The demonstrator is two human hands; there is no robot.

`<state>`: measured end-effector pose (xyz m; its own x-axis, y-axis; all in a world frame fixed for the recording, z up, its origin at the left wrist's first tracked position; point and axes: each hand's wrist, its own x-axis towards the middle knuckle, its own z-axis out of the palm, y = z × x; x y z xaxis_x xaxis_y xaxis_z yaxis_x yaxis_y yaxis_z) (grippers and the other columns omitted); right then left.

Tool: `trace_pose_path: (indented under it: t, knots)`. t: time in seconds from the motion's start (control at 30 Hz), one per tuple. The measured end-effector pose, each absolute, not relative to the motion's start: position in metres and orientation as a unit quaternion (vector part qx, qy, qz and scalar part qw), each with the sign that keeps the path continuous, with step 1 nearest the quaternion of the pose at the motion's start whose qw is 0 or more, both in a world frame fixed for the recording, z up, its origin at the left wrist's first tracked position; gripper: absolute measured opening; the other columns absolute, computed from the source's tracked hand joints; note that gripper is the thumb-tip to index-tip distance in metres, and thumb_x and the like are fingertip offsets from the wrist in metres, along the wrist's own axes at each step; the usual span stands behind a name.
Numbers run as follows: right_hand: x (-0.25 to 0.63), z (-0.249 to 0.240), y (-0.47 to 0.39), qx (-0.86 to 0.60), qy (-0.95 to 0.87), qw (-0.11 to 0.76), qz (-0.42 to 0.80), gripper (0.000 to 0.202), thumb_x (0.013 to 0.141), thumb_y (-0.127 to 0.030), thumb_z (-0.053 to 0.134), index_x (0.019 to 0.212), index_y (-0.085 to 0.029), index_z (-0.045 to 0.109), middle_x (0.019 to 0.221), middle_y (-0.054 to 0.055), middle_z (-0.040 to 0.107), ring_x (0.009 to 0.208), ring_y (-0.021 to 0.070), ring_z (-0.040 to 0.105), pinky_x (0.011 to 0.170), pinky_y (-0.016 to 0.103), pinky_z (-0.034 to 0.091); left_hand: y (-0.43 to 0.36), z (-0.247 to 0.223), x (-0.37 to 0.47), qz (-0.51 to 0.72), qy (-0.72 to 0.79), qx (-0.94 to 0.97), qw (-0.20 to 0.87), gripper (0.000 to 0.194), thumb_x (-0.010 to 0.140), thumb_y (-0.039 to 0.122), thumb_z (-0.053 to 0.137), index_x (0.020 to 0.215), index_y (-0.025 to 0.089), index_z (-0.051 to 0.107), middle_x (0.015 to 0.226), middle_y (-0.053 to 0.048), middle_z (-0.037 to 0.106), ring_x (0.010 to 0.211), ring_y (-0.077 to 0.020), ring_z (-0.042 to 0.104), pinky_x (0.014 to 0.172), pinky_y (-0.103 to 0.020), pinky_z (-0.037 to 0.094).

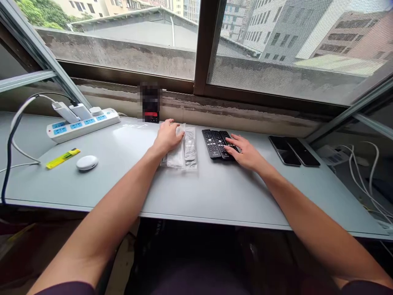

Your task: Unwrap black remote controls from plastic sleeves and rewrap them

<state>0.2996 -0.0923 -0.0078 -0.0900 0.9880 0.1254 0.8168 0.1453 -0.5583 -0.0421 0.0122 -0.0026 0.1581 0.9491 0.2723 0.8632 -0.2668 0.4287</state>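
Observation:
My left hand (169,135) rests on clear plastic sleeves with its fingers apart. Under and beside it, the sleeves lie flat on the desk; the one on the right, a clear sleeve (190,149), shows the raised outline of remote buttons. To the right is a row of black remote controls (211,145), side by side with their buttons facing up. My right hand (245,152) lies over the rightmost remote, fingers spread and touching it, hiding part of it.
On the pale desk (196,196) stand a white power strip (84,124) with plugged-in chargers, a yellow packet (63,158) and a white rounded case (87,163) at left. Two dark phones (285,150) lie at right. A dark, partly blurred object (151,102) stands by the window.

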Motion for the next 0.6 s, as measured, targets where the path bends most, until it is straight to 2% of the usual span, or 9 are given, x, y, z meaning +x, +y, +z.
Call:
trace_pose_path:
  t: [0.07, 0.13, 0.23, 0.3, 0.37, 0.4, 0.53, 0.6]
  knots:
    - [0.299, -0.013, -0.091, -0.620, -0.725, 0.243, 0.176, 0.072, 0.110, -0.064, 0.065, 0.169, -0.023, 0.066, 0.185, 0.015, 0.049, 0.177, 0.0407, 0.035, 0.147, 0.062, 0.025, -0.008, 0.019, -0.033, 0.305, 0.558, 0.770, 0.051, 0.048, 0.104, 0.031, 0.068, 0.149, 0.012, 0.071, 0.176, -0.023, 0.051, 0.170, -0.0433, 0.038, 0.142, -0.062, 0.031]
    - [0.298, -0.017, -0.091, -0.608, -0.735, 0.242, 0.176, 0.075, 0.110, -0.068, 0.063, 0.169, -0.022, 0.065, 0.185, 0.016, 0.047, 0.176, 0.0416, 0.036, 0.147, 0.063, 0.025, -0.048, 0.052, -0.021, 0.364, 0.476, 0.799, 0.049, 0.047, 0.108, 0.033, 0.066, 0.151, 0.014, 0.069, 0.171, -0.021, 0.058, 0.166, -0.0401, 0.044, 0.141, -0.060, 0.032]
    - [0.298, -0.020, -0.091, -0.591, -0.749, 0.241, 0.178, 0.079, 0.110, -0.074, 0.058, 0.169, -0.022, 0.065, 0.186, 0.016, 0.046, 0.177, 0.0408, 0.035, 0.147, 0.062, 0.027, -0.140, 0.103, -0.008, 0.355, 0.303, 0.864, 0.189, 0.036, 0.116, 0.036, 0.059, 0.147, 0.024, 0.071, 0.145, -0.011, 0.077, 0.138, -0.0288, 0.071, 0.125, -0.044, 0.053]
    - [0.298, -0.019, -0.092, -0.596, -0.746, 0.238, 0.179, 0.081, 0.110, -0.074, 0.057, 0.171, -0.021, 0.063, 0.186, 0.017, 0.045, 0.177, 0.0392, 0.036, 0.147, 0.059, 0.027, -0.200, 0.117, -0.008, 0.221, 0.190, 0.900, 0.325, 0.029, 0.117, 0.039, 0.061, 0.139, 0.030, 0.077, 0.131, -0.005, 0.083, 0.121, -0.0227, 0.079, 0.110, -0.031, 0.059]
    - [0.297, -0.017, -0.093, -0.606, -0.738, 0.235, 0.181, 0.081, 0.111, -0.072, 0.058, 0.172, -0.019, 0.061, 0.187, 0.018, 0.043, 0.176, 0.0383, 0.038, 0.147, 0.058, 0.028, -0.243, 0.106, -0.016, 0.072, 0.174, 0.890, 0.415, 0.028, 0.119, 0.037, 0.057, 0.135, 0.034, 0.080, 0.122, -0.001, 0.086, 0.108, -0.0193, 0.082, 0.101, -0.027, 0.060]
    - [0.297, -0.016, -0.094, -0.608, -0.736, 0.233, 0.183, 0.080, 0.111, -0.071, 0.058, 0.172, -0.019, 0.061, 0.188, 0.018, 0.042, 0.176, 0.0382, 0.038, 0.147, 0.058, 0.028, -0.257, 0.091, -0.022, 0.017, 0.218, 0.877, 0.429, 0.030, 0.119, 0.037, 0.054, 0.133, 0.033, 0.081, 0.120, -0.002, 0.087, 0.106, -0.0210, 0.083, 0.100, -0.029, 0.061]
    - [0.297, -0.011, -0.094, -0.606, -0.738, 0.226, 0.191, 0.078, 0.111, -0.069, 0.059, 0.172, -0.020, 0.061, 0.188, 0.017, 0.042, 0.176, 0.0387, 0.039, 0.147, 0.057, 0.027, -0.283, 0.002, -0.056, -0.197, 0.439, 0.783, 0.395, 0.047, 0.114, 0.048, 0.049, 0.120, 0.022, 0.087, 0.121, -0.018, 0.087, 0.113, -0.0409, 0.084, 0.097, -0.049, 0.065]
    - [0.297, -0.011, -0.094, -0.606, -0.738, 0.229, 0.190, 0.078, 0.111, -0.071, 0.059, 0.171, -0.022, 0.062, 0.187, 0.017, 0.043, 0.175, 0.0391, 0.040, 0.147, 0.058, 0.028, -0.294, -0.040, -0.073, -0.288, 0.500, 0.724, 0.378, 0.053, 0.111, 0.049, 0.050, 0.125, 0.015, 0.088, 0.130, -0.025, 0.084, 0.123, -0.0484, 0.082, 0.103, -0.056, 0.064]
